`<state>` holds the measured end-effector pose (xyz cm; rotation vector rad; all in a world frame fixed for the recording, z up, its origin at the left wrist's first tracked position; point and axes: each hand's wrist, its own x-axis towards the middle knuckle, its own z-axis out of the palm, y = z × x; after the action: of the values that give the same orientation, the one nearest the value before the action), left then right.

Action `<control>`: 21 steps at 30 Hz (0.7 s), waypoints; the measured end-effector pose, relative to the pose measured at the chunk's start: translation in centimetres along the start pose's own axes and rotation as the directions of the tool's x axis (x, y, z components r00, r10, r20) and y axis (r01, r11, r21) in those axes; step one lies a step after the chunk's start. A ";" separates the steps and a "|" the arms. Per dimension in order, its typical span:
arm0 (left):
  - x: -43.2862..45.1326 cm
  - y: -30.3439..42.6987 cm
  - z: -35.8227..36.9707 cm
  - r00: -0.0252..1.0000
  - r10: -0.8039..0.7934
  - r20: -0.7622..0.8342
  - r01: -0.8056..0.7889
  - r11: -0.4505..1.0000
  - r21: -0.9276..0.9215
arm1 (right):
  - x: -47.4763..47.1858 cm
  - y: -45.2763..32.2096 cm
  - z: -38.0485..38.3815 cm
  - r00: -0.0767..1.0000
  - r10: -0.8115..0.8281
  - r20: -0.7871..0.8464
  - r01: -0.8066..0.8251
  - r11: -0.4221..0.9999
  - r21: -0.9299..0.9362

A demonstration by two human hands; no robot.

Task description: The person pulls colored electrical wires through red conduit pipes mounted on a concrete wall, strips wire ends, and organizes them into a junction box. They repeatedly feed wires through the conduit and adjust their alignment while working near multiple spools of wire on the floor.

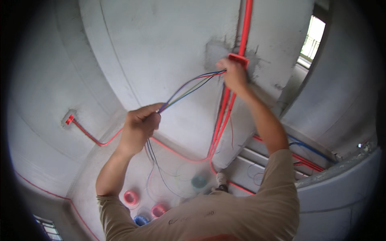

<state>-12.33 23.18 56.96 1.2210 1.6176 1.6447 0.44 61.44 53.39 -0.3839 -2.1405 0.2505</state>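
My left hand [139,128] grips a bundle of insulated electrical wires [187,91] in blue, red, yellow-green and dark colours. From there the bundle bows up to my right hand [233,73], whose fingers close around it right at a red electrical back box [239,59] set in the wall. The hand covers the lower part of the box, so I cannot tell where the wires end. Below my left hand the loose wires [156,165] trail to the floor. A thick red conduit [246,27] enters the box from above, and red conduits [222,116] run down beneath it.
On the floor lie red wire coils [131,197], a blue coil [140,220] and a green coil [199,181]. Another red box [69,119] sits in the left wall, with conduit leading to the floor. Red and blue pipes [310,147] lie beyond a doorway at right. A window opening [312,37] is upper right.
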 end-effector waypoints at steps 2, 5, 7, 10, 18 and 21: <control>2.0 1.9 0.9 0.993 0.108 -0.051 -0.098 0.980 0.171 | 0.8 -6.6 -0.9 0.968 -0.113 -0.225 0.145 0.981 0.131; 2.3 7.8 4.2 0.986 0.168 -0.004 -0.168 0.985 -0.040 | 4.0 -15.0 -5.9 0.949 -0.215 -0.229 0.262 0.945 0.197; 0.8 8.8 4.8 0.985 0.159 0.071 -0.150 0.982 -0.116 | 6.3 -14.8 -7.7 0.939 -0.199 -0.281 0.250 0.955 0.158; -3.2 5.0 1.6 0.996 0.023 0.086 -0.015 0.995 -0.095 | 7.3 -10.1 -8.7 0.904 -0.115 -0.412 0.227 0.945 0.235; -1.3 1.0 0.6 0.997 0.039 -0.071 -0.032 0.994 0.101 | 2.3 -0.3 -1.1 0.981 -0.062 -0.186 0.072 0.996 0.049; 2.7 4.1 3.5 0.984 0.157 -0.079 -0.148 0.983 0.107 | 2.8 -8.1 -4.5 0.981 -0.026 -0.193 0.052 0.990 0.133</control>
<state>-9.60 26.57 61.15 1.3711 1.7154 1.7500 1.25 55.06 60.68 -0.2743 -1.9274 0.3236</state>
